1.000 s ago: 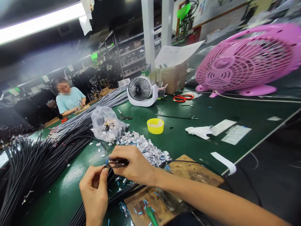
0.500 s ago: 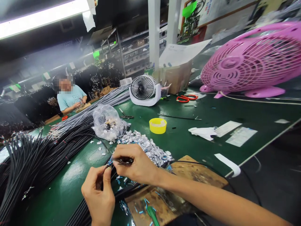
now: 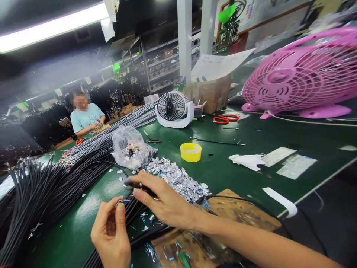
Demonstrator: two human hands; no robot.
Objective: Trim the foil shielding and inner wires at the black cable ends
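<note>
The green table [image 3: 216, 178] is the biggest thing. A big pile of black cables [image 3: 30, 208] covers its left side, w/ gray cables [image 3: 139, 116] behind, going to the far edge. A pink fan [image 3: 279, 85] sits nr the far right corner. Across the table, at the far left, is another person [image 3: 87, 119] in a lt. blue top, hands low. A brown board [image 3: 245, 212] is at the nr edge, w/ blue bits and a green handle [image 3: 184, 259] on it. A box [image 3: 214, 98] w/ paper on top is by the far edge, next to a small white fan [image 3: 171, 107].

R. hand [image 3: 167, 204] is curled round a dark tool [image 3: 147, 188], mostly hid by the fingers. L. hand [image 3: 110, 230] pinches a wire end [image 3: 126, 200] w/ blue bits, thumb + finger tight. The wire end is above the table, nr edge side, left of the board, close to the r. hand but not touching it.

A clear bag [image 3: 119, 145] and a heap of foil bits [image 3: 178, 178] are mid-table, then a yellow ring [image 3: 191, 156]. Red scissors [image 3: 220, 120] are nr the far edge. A white strip [image 3: 281, 203] pokes over the right edge.
</note>
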